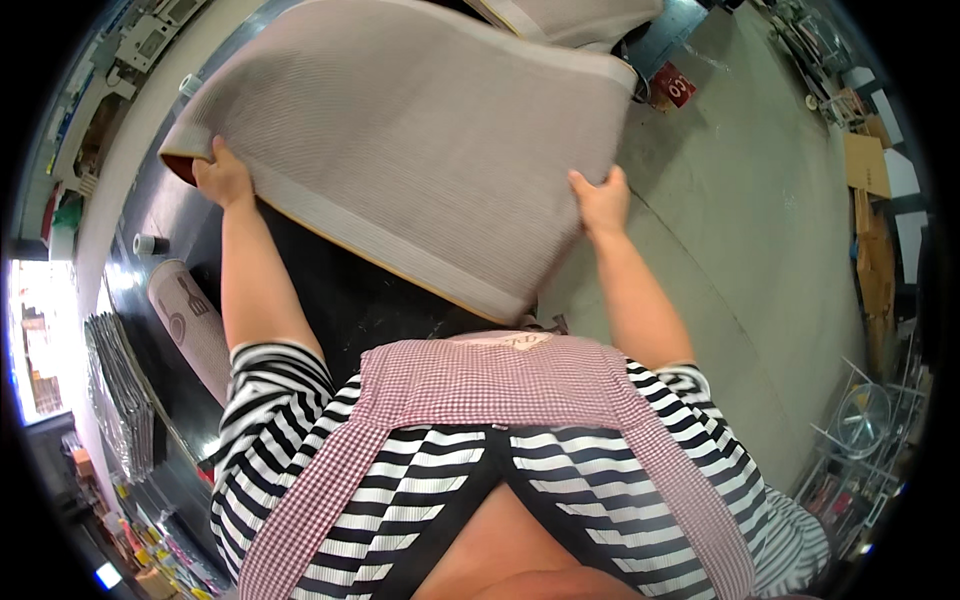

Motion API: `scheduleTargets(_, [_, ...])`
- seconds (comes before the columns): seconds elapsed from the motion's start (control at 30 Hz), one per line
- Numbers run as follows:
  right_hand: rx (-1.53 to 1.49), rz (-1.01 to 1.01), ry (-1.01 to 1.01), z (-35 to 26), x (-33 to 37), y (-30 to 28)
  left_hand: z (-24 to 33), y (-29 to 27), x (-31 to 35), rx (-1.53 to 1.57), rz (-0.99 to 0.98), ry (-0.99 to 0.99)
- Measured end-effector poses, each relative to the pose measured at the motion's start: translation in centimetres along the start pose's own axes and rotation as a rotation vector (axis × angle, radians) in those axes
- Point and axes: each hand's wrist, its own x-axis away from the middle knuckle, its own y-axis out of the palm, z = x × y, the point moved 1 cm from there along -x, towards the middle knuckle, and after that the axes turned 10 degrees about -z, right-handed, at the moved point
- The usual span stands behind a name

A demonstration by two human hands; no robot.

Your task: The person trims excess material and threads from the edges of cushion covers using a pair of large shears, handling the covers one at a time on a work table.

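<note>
A large grey-beige ribbed mat (420,130) with lighter border bands and a yellowish edge spans the space between my hands, over a black table. My left hand (224,178) grips its left edge, thumb on top, beside a corner that curls up and shows a brown-orange underside. On the right edge my right hand (602,203) is closed, thumb up, with its other fingers partly hidden by the mat. The mat's near corner hangs close to my checked apron (490,385). Behind it lies another mat (580,18) of the same colour.
On the dark table (330,290) at left lies a mat with cutlery pictures (190,325), next to a small white roll (148,244). A plastic-wrapped stack (122,395) stands farther left. Grey floor (740,250) stretches to the right, with a metal fan (868,418) and cardboard (866,165) along the side.
</note>
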Motion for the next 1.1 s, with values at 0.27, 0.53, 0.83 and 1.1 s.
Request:
scheduleTargets(0.27, [-0.111, -0.038, 0.139, -0.5, -4.4, 8.5, 1.7, 4.8, 7.0, -0.331, -0.610, 0.166])
scheduleTargets(0.53, [-1.142, -0.302, 0.439, -0.2, -4.6, 7.3, 16.2, 5.2, 29.5, -0.236, -1.270, 0.685])
scheduleTargets(0.83, [-1.259, -0.373, 0.280, 4.4, -8.1, 1.5, 15.8, 5.5, 29.1, -0.240, -1.304, 0.733])
scheduleTargets(1.1, [0.581, 0.083, -0.126, 0.9, -6.9, 3.3, 16.6, 4.6, 29.7, -0.373, -1.354, 0.683])
